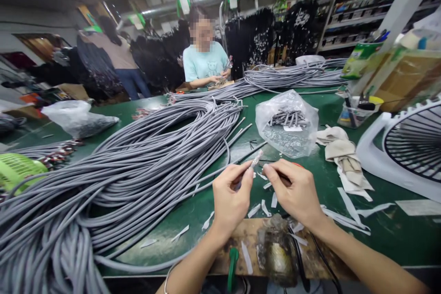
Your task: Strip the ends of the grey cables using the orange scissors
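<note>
In the head view, the left hand [231, 193] pinches a pale wire end [257, 158] that pokes past its fingertips. The right hand [298, 188] is narrowed just beside it; whether it holds anything cannot be told. This looks like fine work on that end, calling for a steady left pinch. Gray cables [148, 165] lie left of the grip.

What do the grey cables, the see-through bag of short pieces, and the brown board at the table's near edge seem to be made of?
Grey cables: a smooth, satin plastic or rubber jacket, judging by their even colour and soft sheen.
See-through bag: thin, glossy plastic film, as its crinkles and glints suggest.
Brown board: probably worn wood; its surface looks blotchy.
</note>
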`<state>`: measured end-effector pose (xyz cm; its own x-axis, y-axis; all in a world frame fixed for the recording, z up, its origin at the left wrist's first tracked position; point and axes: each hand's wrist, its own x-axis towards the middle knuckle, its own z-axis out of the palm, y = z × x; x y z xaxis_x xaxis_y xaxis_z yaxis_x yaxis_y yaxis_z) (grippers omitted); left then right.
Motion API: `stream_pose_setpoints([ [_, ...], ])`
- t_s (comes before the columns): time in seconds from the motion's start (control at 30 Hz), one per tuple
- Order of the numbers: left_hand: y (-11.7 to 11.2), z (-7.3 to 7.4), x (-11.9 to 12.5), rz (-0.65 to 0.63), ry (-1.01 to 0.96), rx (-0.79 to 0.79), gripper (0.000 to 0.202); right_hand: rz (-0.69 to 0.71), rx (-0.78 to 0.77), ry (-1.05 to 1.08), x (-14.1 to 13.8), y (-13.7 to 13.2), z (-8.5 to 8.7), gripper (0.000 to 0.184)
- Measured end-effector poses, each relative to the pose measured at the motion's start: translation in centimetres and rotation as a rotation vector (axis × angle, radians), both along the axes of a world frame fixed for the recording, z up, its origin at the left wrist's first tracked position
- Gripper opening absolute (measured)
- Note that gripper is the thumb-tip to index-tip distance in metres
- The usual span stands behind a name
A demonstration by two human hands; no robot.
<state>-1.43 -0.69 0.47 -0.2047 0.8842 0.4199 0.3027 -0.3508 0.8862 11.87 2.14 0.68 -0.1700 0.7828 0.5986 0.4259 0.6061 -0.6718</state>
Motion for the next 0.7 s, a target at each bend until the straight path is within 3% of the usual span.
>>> stream_pose_setpoints([
  [0.2,-0.1,-0.1,0.1,0.013,0.003,0.019,0.017,-0.001,0.024,-0.032,0.0,-0.2,0.2,0.026],
  [0.43,-0.3,0.0,0.2,0.062,0.17,0.085,0.016,0.064,-0.071,0.01,0.0,-0.2,0.1,0.027],
  [0.53,-0.2,0.2,0.3,0.064,0.187,0.057,0.016,-0.017,0.113,-0.03,0.0,-0.4,-0.5,0.021],
  [0.63,-0.2,0.4,0.5,-0.003,0.117,-0.091,0.019,-0.109,0.376,-0.126,0.1,-0.5,-0.9,0.013],
  [0.7,-0.3,0.3,0.5,-0.005,0.131,-0.112,0.02,-0.108,0.383,-0.145,0.1,-0.5,-0.9,0.013],
])
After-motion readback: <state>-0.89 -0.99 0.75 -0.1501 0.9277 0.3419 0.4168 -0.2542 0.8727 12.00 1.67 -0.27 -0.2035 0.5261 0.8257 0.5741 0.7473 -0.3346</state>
